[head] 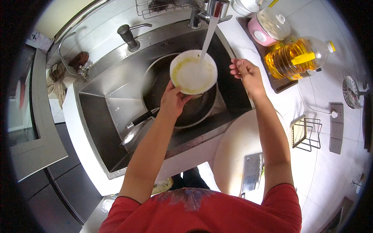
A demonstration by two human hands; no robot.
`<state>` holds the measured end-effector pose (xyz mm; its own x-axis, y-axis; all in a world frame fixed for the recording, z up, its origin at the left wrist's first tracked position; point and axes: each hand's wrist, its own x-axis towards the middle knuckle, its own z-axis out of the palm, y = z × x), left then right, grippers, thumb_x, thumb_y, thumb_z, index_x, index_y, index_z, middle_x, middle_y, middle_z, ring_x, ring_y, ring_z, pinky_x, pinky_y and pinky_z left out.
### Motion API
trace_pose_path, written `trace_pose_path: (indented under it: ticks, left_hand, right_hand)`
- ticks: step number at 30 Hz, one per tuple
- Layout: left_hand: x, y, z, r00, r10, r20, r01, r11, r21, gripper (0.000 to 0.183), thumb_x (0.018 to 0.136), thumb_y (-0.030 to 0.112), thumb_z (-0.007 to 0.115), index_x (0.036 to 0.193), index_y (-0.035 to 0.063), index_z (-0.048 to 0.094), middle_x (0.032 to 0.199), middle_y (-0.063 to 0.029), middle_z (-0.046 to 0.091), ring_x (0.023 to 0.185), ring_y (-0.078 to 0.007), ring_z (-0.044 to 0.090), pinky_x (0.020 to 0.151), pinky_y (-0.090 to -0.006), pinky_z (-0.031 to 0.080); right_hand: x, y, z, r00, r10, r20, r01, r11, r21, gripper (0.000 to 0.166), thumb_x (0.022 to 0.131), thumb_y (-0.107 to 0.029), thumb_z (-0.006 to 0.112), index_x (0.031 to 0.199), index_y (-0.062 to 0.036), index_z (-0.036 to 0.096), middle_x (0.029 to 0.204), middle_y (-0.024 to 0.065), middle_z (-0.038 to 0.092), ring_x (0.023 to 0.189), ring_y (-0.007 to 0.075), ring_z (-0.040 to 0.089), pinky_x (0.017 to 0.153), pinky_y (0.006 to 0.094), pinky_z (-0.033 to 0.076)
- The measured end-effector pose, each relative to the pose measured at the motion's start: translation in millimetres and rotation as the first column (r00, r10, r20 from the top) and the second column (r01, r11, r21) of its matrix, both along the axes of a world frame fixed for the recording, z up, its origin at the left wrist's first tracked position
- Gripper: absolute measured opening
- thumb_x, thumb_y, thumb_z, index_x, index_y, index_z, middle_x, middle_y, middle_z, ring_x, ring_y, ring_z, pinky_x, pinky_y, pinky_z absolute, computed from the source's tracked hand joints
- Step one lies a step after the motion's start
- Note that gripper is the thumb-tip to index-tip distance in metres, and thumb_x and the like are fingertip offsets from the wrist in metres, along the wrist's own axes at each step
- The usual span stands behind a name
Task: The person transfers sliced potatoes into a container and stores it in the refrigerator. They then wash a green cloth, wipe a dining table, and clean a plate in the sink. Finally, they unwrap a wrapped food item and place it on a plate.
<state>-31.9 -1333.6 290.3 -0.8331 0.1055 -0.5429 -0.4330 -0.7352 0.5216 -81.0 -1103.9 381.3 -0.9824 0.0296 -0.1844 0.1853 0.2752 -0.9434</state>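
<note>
My left hand (172,102) grips a white bowl (194,84) by its near side, thumb by the rim. A stream of water (210,35) runs from the faucet (218,8) into the bowl, which holds cloudy water with yellowish residue along its inner wall. Below the bowl, a dark frying pan (191,116) rests in the stainless steel sink (122,99), partly hidden by the bowl and my left hand. My right hand (247,75) hovers by the sink's right edge, fingers curled together, with nothing visible in them.
A soap dispenser (128,38) stands on the sink's back rim. To the right are a pink appliance (260,33) and an oil bottle (294,58) on a dark tray (281,86). A cleaver (252,171) lies on the round cutting board (233,145) beside my right forearm.
</note>
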Motion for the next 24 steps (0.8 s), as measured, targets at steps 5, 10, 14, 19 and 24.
trace_pose_path:
  ticks: [5, 10, 14, 19, 24]
  left_hand:
    - [12, 0, -16, 0.968, -0.076, 0.241, 0.048, 0.992, 0.121, 0.042, 0.088, 0.006, 0.041, 0.13, 0.0049, 0.035, 0.113, -0.0154, 0.051, 0.101, -0.028, 0.055, 0.08, -0.0434, 0.053]
    - [39, -19, 14, 0.966, -0.158, 0.203, 0.218, 0.922, -0.319, 0.049, 0.084, 0.003, 0.046, 0.131, 0.0041, 0.033, 0.103, -0.0153, 0.053, 0.091, -0.0272, 0.058, 0.071, -0.0398, 0.056]
    - [35, -26, 33, 0.987, -0.156, 0.047, 0.155, 0.817, -0.555, 0.056, 0.08, -0.002, 0.049, 0.133, 0.0042, 0.031, 0.102, -0.0138, 0.053, 0.092, -0.0257, 0.058, 0.068, -0.0382, 0.057]
    - [28, -19, 33, 0.997, -0.08, 0.004, 0.074, 0.901, -0.428, 0.059, 0.078, -0.004, 0.045, 0.134, 0.0046, 0.027, 0.113, -0.0144, 0.047, 0.101, -0.0274, 0.055, 0.07, -0.0394, 0.057]
    - [32, -1, 15, 0.998, 0.022, -0.051, -0.038, 0.941, -0.335, 0.061, 0.078, -0.004, 0.042, 0.135, 0.0045, 0.022, 0.124, -0.0152, 0.04, 0.106, -0.0288, 0.053, 0.076, -0.0417, 0.055]
  right_hand:
    - [24, -7, -7, 0.999, 0.035, -0.005, -0.035, 0.999, -0.032, 0.022, 0.093, -0.013, 0.046, 0.105, 0.0006, 0.058, 0.087, 0.0044, 0.061, 0.074, 0.0104, 0.055, 0.069, 0.0223, 0.046]
    - [35, -10, -24, 0.994, 0.102, -0.024, -0.102, 0.995, 0.007, 0.023, 0.094, -0.019, 0.049, 0.107, -0.0025, 0.059, 0.09, 0.003, 0.062, 0.077, 0.0089, 0.056, 0.072, 0.0216, 0.045]
    - [46, -15, -37, 0.991, 0.127, -0.028, -0.125, 0.99, 0.069, 0.02, 0.093, -0.015, 0.049, 0.105, -0.0029, 0.06, 0.088, 0.0022, 0.062, 0.075, 0.0084, 0.056, 0.071, 0.0216, 0.045]
    - [54, -26, -55, 0.985, 0.162, -0.055, -0.133, 0.927, 0.35, 0.02, 0.089, -0.016, 0.053, 0.102, -0.0025, 0.062, 0.084, 0.0047, 0.063, 0.075, 0.0131, 0.059, 0.066, 0.0246, 0.048]
    - [57, -58, -80, 0.877, -0.147, 0.456, 0.147, 0.988, 0.035, 0.04, 0.082, -0.026, 0.062, 0.113, -0.0028, 0.052, 0.091, 0.0092, 0.059, 0.075, 0.0183, 0.058, 0.06, 0.0287, 0.049]
